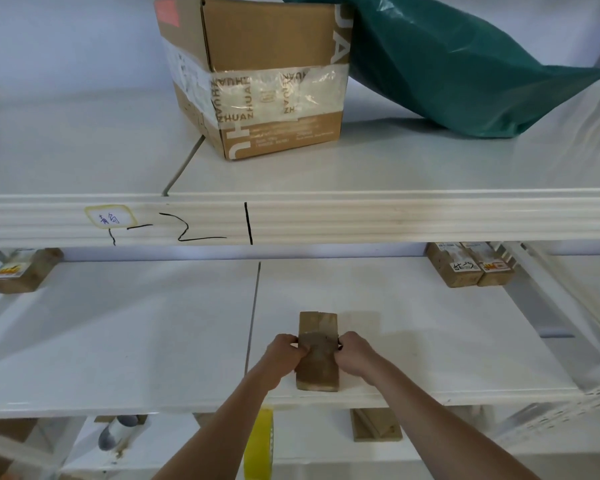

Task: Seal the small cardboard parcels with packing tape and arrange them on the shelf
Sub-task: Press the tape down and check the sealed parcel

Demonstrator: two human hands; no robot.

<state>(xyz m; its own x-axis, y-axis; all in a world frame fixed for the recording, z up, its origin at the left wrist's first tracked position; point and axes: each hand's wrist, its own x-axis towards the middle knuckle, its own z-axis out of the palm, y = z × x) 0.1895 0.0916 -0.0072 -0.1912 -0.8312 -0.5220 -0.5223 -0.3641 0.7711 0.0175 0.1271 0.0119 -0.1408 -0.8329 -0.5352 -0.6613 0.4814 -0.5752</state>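
A small brown cardboard parcel [318, 355] lies lengthwise on the white middle shelf [118, 341], close to its front edge. My left hand [284, 351] grips the parcel's left side and my right hand [354, 353] grips its right side, fingers curled over the top at mid-length. A yellow roll of packing tape [260, 445] hangs around my left forearm below the shelf edge. Other small parcels stand at the back of the same shelf: one at the far left [23, 270] and two side by side at the right [470, 268].
On the upper shelf [84, 150] stand a large taped cardboard box [257, 77] and a green plastic bag [447, 64]. The shelf's front beam [361, 220] carries a label and black marker lines. Below, a lower shelf holds another flat parcel [374, 426] and a dark bottle [116, 433].
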